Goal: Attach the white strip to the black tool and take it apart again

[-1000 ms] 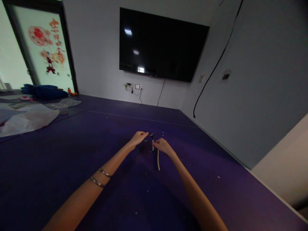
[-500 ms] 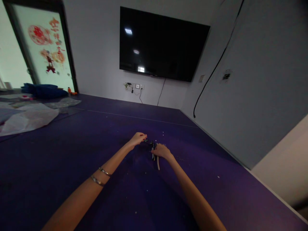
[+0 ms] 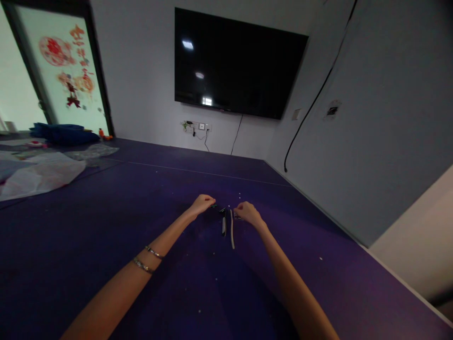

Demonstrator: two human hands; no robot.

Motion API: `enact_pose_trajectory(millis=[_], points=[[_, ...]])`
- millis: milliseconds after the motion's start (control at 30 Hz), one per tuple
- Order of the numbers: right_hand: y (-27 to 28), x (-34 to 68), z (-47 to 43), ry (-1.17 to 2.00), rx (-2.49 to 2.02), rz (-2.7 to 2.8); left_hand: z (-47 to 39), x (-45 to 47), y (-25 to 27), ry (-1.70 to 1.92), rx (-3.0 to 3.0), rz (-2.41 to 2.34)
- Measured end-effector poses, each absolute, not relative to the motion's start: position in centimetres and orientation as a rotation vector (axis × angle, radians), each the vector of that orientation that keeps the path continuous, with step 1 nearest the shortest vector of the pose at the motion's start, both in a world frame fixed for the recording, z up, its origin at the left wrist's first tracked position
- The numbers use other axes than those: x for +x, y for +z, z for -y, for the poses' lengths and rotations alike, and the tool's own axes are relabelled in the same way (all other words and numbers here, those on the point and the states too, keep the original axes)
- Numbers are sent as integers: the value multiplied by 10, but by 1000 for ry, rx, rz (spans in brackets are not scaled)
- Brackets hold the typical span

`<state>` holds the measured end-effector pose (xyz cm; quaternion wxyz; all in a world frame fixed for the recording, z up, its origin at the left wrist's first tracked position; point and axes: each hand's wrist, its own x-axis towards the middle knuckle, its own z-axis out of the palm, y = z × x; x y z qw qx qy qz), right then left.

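Observation:
My left hand (image 3: 202, 204) is closed in a pinch above the purple surface, its fingertips at a small dark, greenish piece (image 3: 213, 206). Right of it lies a slim black and light grey tool (image 3: 223, 226), with a small black part (image 3: 222, 210) at its far end. Beside that tool runs a thin, pale, slightly curved strip (image 3: 232, 232). My right hand (image 3: 248, 213) is just right of the strip, fingers pinched together over a small dark and whitish piece (image 3: 237, 216). Whether that piece is gripped or only touched is mostly hidden by the fingers.
The purple surface (image 3: 141, 264) carries scattered white specks. On the far left lie crumpled translucent plastic sheeting (image 3: 49, 174) and a dark blue cloth bundle (image 3: 65, 133). A large television (image 3: 240, 63) hangs on the far wall. A black cable (image 3: 311, 106) dangles along the right wall.
My right hand has moved from above the tool and strip to the right, leaving both lying uncovered. My left hand stays nearly in place with its pinch.

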<state>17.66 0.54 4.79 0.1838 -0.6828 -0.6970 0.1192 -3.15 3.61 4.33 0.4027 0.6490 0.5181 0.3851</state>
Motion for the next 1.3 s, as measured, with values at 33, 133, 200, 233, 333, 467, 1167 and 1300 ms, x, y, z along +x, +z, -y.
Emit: enact_pose_trajectory(millis=[33,133,200,233,333,467,1167,1300], points=[[46,185,-8,262,-1895,1927,-38,-32,42,990,1671,-1314],[36,210,-17,18,-1836,1831,-45,-35,35,1055,1811,-1348],[26,221,-20,-78,-1810,1820,-49,-39,29,1084,1922,-1396],[21,224,-21,-106,-1802,1828,-51,-41,26,1084,1979,-1424],[5,230,-21,-170,-1844,1838,-55,-49,15,994,2151,-1552],[-14,230,-19,-206,-2020,1790,-57,-58,5,813,2259,-1719],[-19,230,-19,-207,-2065,1752,-76,-43,2,683,2581,-1566],[-19,229,-19,-193,-2079,1754,-75,-43,3,720,2585,-1545]])
